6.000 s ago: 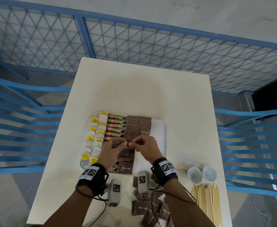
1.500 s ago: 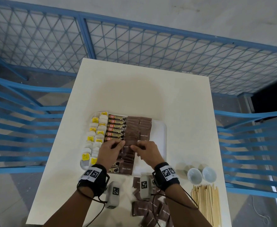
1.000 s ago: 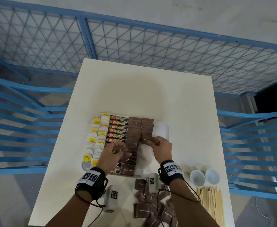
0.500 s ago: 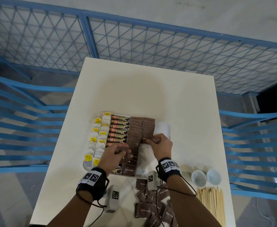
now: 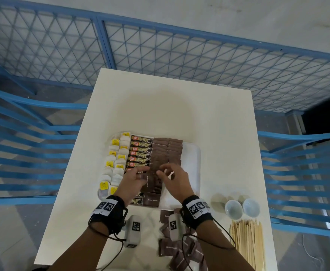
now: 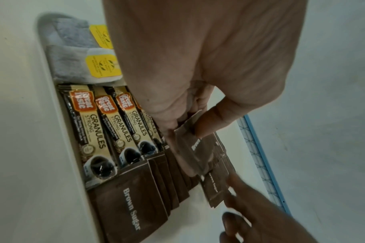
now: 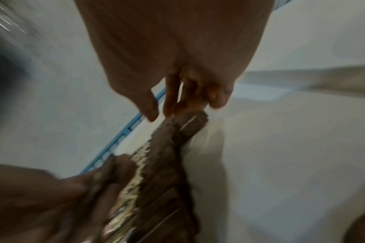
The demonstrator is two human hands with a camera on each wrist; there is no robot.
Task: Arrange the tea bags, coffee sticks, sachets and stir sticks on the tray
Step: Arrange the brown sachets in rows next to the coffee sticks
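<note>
A white tray [image 5: 191, 163] holds tea bags [image 5: 113, 159] with yellow tags on the left, a column of coffee sticks [image 5: 140, 151], and two columns of brown sugar sachets [image 5: 168, 151]. My left hand [image 5: 138, 176] hovers over the tray's near half. It pinches a brown sugar sachet [image 6: 190, 129] between thumb and fingers, above the overlapped sachet row [image 6: 136, 197]. My right hand [image 5: 168, 173] is right beside it, fingers loosely curved and holding nothing. The right wrist view is blurred and shows my right hand [image 7: 167, 111] just over the sachets [image 7: 167, 156].
Loose brown sachets [image 5: 179, 249] lie on the white table near its front edge, under my right forearm. Wooden stir sticks [image 5: 248, 243] lie at the front right, behind them two small white cups [image 5: 233, 209]. Blue railings surround the table.
My right hand left the right sachet column and moved back left to meet my left hand. The left hand stayed over the tray holding sachets.
</note>
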